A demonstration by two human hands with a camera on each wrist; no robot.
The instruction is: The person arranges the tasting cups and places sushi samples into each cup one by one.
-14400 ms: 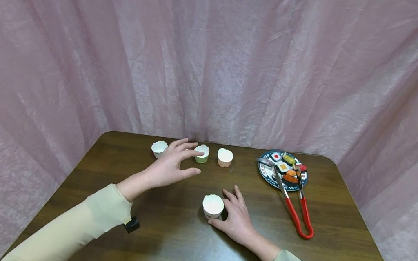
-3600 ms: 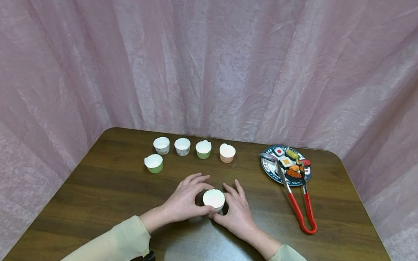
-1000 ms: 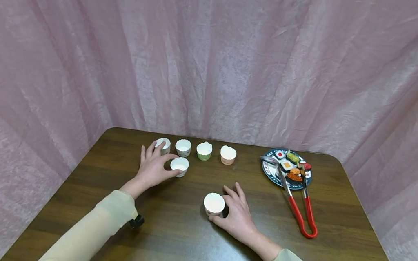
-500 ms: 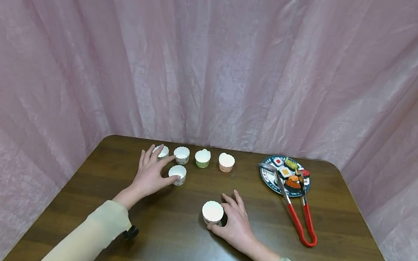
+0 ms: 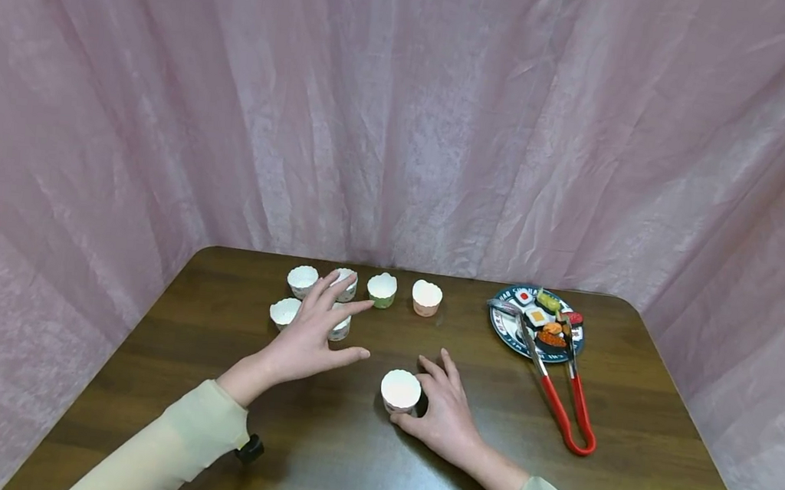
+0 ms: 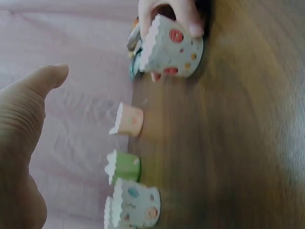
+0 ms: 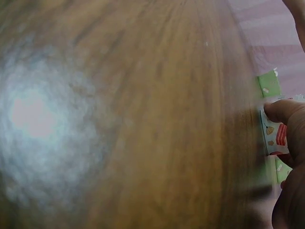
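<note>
My right hand (image 5: 447, 411) holds a white paper baking cup (image 5: 400, 390) mid-table, thumb at the near side and fingers curled along its right side. Red and orange prints show on that cup in the left wrist view. Fingers spread, my left hand (image 5: 305, 342) hovers over the second row of cups, holding nothing. It partly covers a baking cup (image 5: 284, 312) at the left and a white printed baking cup (image 5: 340, 330) beside it. Behind stand more baking cups: a white one (image 5: 303, 280), another white one half hidden by fingers, a green one (image 5: 382, 290) and a peach one (image 5: 426, 298).
At the back right lies a blue-rimmed plate (image 5: 499, 335) with several sushi pieces (image 5: 551, 338). Red-handled metal tongs (image 5: 576, 413) rest across it, handles reaching onto the wooden table (image 5: 639, 449). A pink curtain (image 5: 402, 123) hangs behind the table.
A white cup now stands beside the green one in the second row. My left hand has let go of it and moved right with fingers spread. My right hand stays at the middle cup.
</note>
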